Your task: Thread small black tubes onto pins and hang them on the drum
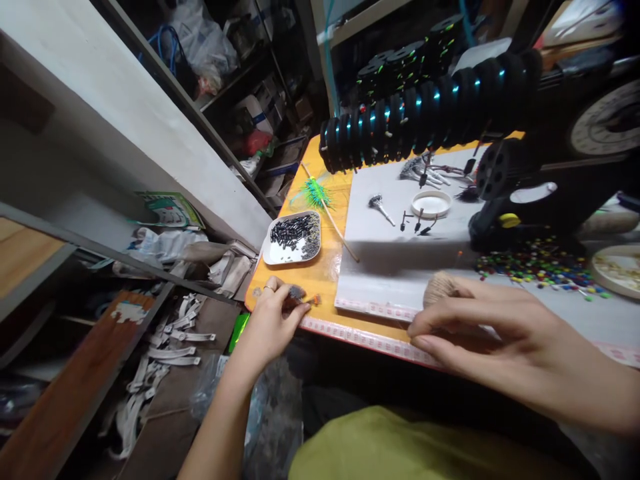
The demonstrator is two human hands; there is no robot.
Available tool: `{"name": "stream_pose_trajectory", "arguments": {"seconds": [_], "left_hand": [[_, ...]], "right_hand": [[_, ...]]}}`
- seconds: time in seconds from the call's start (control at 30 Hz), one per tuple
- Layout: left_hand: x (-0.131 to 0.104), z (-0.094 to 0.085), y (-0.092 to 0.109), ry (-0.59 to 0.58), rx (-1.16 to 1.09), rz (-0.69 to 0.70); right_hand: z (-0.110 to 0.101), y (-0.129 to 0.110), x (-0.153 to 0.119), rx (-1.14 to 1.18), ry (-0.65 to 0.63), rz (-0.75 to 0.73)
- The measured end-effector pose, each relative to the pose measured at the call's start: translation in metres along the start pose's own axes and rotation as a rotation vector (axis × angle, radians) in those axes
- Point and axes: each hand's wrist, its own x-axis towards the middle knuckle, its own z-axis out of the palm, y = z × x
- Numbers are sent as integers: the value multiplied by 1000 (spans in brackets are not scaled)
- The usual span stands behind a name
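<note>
From the head view, we see both hands at the near edge of the yellow table [327, 277]. Our left hand [275, 312] is curled, thumb and fingers closed around one small dark bundle [297, 292] with an orange end; it sits at the table's near-left corner, just below the white tray [275, 257]. Our right hand [495, 327] is half curled, thumb and forefinger tips brought close together over the table edge; we cannot tell whether they pinch anything. One tan woven piece [439, 288] shows right behind its forefinger; we cannot tell whether it is worn or lies there.

We count one tray, holding black pieces [293, 231] too many to number. Beside it lies one green tuft [316, 193] on one thin stick [340, 230]. On the grey-white board [383, 277] we count one white ring [431, 215], one lone grey-tipped bundle [384, 210] and three small black pieces near the ring. The coloured beads [540, 270] at the right are beyond counting.
</note>
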Motion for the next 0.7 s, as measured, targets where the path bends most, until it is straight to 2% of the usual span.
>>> {"name": "stream_pose_trajectory", "arguments": {"seconds": [0.17, 0.27, 0.33, 0.37, 0.4, 0.5, 0.6, 0.7], "left_hand": [[-8, 1, 2, 29, 6, 9], [-17, 0, 13, 81, -16, 19], [-24, 3, 29, 142, -159, 8], [-29, 7, 39, 174, -316, -17], [-33, 13, 49, 202, -508, -59], [-41, 40, 79, 155, -959, -186], [-42, 70, 101, 95, -1206, -237], [-40, 92, 115, 110, -1346, -263]], "right_hand": [[1, 3, -1, 7, 32, -14], [1, 2, -1, 51, 31, 13], [1, 0, -1, 89, 33, 28], [1, -1, 0, 104, 42, 33], [1, -2, 0, 116, 55, 38], [1, -5, 1, 141, 112, 61], [0, -6, 3, 183, 175, 101], [-3, -5, 5, 219, 195, 138]]}}
